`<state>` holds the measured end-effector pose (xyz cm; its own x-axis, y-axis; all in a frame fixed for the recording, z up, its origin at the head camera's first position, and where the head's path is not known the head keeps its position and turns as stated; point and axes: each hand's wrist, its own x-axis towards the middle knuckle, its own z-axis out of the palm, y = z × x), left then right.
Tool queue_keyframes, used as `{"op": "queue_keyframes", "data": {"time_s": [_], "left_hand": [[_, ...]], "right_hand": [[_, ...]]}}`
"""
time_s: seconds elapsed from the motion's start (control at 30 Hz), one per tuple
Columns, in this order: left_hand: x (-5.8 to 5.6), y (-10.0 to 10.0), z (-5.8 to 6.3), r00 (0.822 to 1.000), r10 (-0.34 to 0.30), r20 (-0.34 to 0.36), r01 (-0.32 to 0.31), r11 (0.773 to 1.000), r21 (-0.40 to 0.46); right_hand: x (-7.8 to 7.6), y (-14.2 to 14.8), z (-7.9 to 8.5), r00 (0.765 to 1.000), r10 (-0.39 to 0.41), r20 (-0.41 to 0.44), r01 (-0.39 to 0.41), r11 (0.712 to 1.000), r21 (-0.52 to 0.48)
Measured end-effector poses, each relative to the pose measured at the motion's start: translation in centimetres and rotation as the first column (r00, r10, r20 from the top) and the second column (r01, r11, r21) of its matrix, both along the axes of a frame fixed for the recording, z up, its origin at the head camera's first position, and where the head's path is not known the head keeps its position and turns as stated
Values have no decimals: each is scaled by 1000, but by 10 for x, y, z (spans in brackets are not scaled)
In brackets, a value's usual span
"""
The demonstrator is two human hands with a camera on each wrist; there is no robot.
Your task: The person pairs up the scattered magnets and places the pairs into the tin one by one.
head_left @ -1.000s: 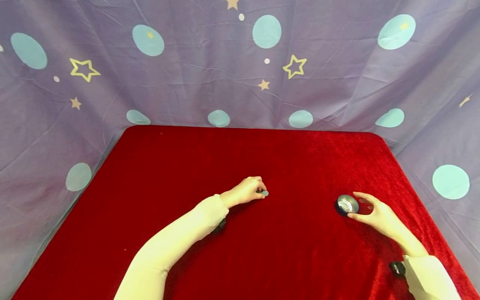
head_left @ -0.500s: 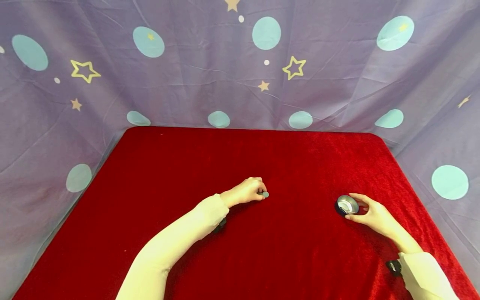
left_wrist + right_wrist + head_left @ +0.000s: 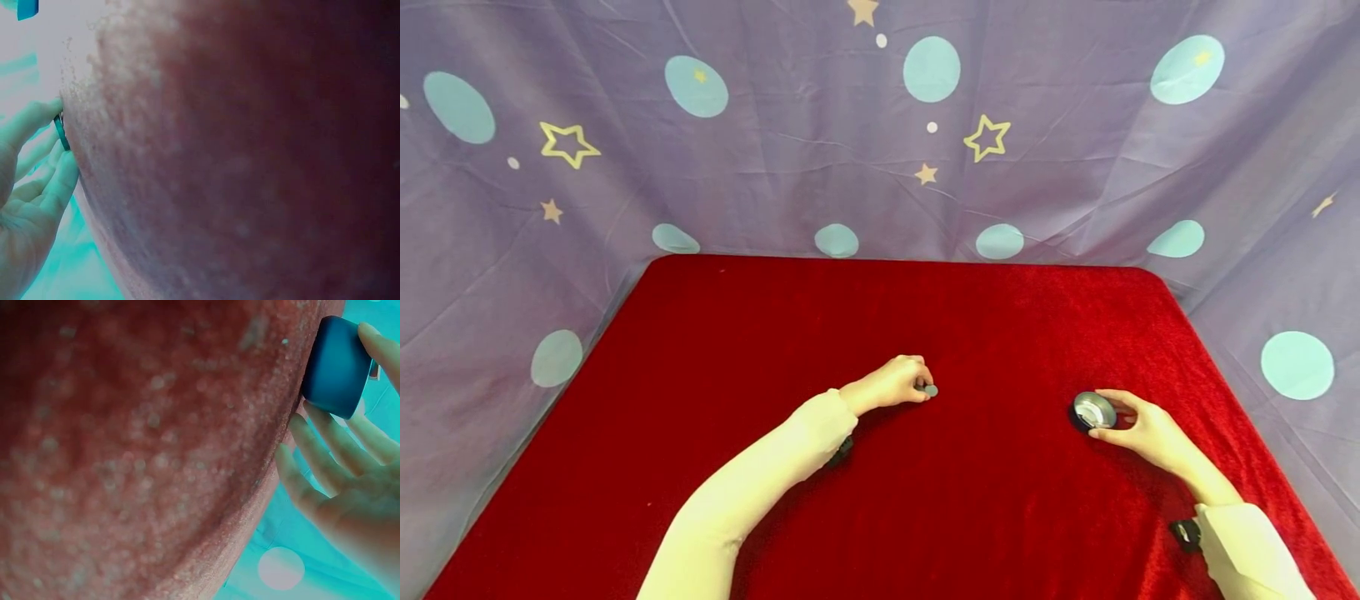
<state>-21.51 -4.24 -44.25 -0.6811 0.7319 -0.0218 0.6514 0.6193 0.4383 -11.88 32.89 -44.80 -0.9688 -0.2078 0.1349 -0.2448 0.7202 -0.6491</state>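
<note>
In the head view my left hand is low over the middle of the red cloth, pinching a small grey disc. The left wrist view shows the disc edge-on as a thin dark piece between thumb and fingertips. To the right stands a small round metal cup, silvery inside and dark outside, its opening facing up. My right hand holds it from the right side, thumb at the near rim and fingers at the far side. The right wrist view shows the cup's dark, smooth outer wall.
Red velvety cloth covers the table. A purple curtain with stars and dots hangs behind and along both sides. Dark wrist devices sit under both sleeves; the right one shows beside the cuff.
My right hand has moved slightly left and closed in around the cup, fingers now at its rim. The left hand and disc have stayed in place.
</note>
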Motion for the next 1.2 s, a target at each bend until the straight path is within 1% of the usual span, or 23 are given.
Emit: {"op": "queue_keyframes", "data": {"time_s": [0.23,0.43,0.57,0.77,0.87,1.03,1.2], "left_hand": [[2,6,2,1000,-12,18,12,1000,12],[5,14,5,1000,-27,15,26,999,22],[6,21,8,999,-25,24,24,999,31],[5,34,13,999,-33,22,32,999,40],[5,42,15,999,-47,22,46,998,40],[5,54,17,997,-66,30,64,996,58],[6,66,18,997,-79,26,78,995,55]], "right_hand": [[1,1,-2,1000,-1,-1,1,1000,-20],[-1,2,-3,1000,-5,-4,5,1000,-27],[-1,2,-3,1000,-4,-1,4,1000,-27],[-2,1,-5,1000,4,-13,-5,999,-36],[-2,2,-5,1000,7,-21,-8,999,-34],[-2,2,-4,1000,7,-14,-7,1000,-21],[-2,2,-3,1000,7,-5,-7,1000,-21]]}}
